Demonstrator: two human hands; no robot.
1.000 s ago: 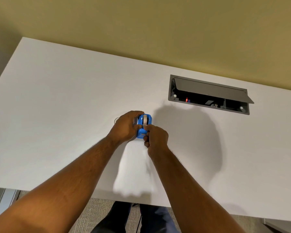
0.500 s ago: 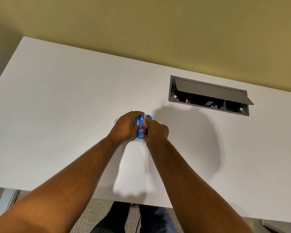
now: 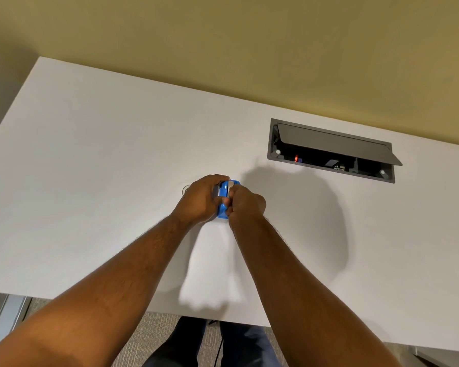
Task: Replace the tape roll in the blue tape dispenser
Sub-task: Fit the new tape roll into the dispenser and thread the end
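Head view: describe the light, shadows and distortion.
Head view: light from behind the person casts a soft dark shadow right of the hands on the table; a bright patch lies between the forearms; the wide lens splays the arms outward; the dispenser stays sharp.

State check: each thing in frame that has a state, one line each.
blue tape dispenser: on the table, gripped from both sides
tape roll: seated in the dispenser, mostly hidden
left hand: closed on the dispenser
right hand: fingers pinched at the dispenser
cable box lid: open
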